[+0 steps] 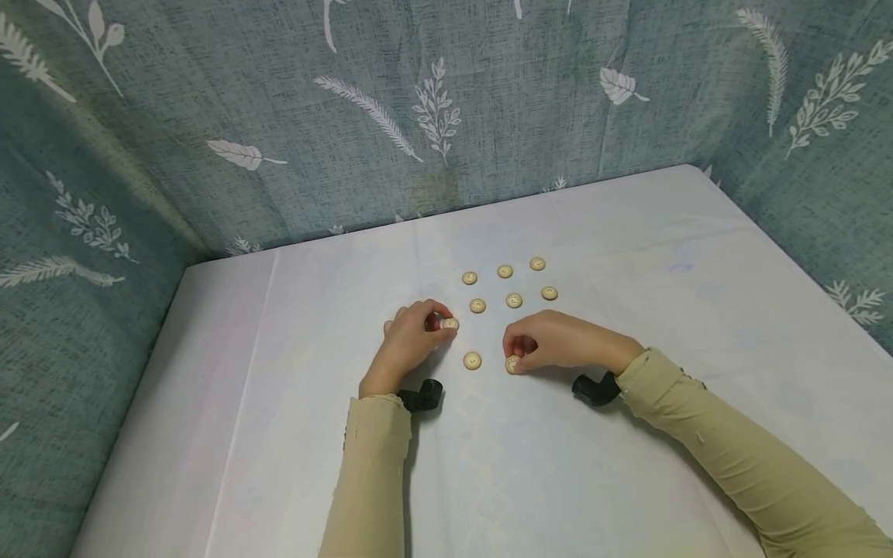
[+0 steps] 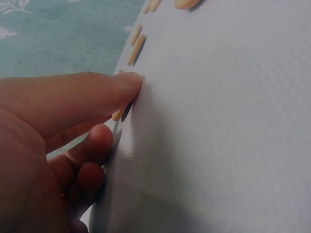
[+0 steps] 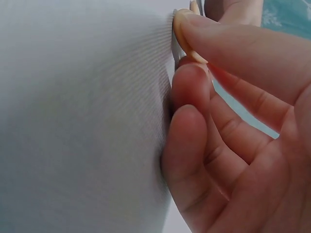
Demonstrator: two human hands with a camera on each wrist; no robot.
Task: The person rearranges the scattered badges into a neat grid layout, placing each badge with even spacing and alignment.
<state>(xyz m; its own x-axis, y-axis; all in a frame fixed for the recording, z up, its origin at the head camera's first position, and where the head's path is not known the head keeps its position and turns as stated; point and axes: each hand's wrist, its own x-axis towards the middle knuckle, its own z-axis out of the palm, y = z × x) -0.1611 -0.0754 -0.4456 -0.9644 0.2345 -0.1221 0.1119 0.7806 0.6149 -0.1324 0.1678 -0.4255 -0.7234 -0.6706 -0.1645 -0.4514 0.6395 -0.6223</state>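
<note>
My left hand [image 1: 410, 339] pinches a round cream button [image 1: 450, 324] between thumb and fingertips, low over the white cloth. In the left wrist view the thumb hides most of that button [image 2: 117, 115], leaving only an edge showing. To the right, my right hand [image 1: 558, 341] holds another cream button [image 1: 513, 364] between thumb and index finger. The right wrist view shows this button [image 3: 182, 39] tilted up on its edge beside the cloth. A single button [image 1: 472, 360] lies flat between the two hands.
Beyond the hands, two rows of three buttons lie on the cloth, including a back-row button [image 1: 505, 271] and a front-row button [image 1: 514, 300]. Patterned green fabric [image 1: 377, 85] surrounds the white-covered table [image 1: 314, 310]. Black wrist mounts [image 1: 422, 396] sit under both wrists.
</note>
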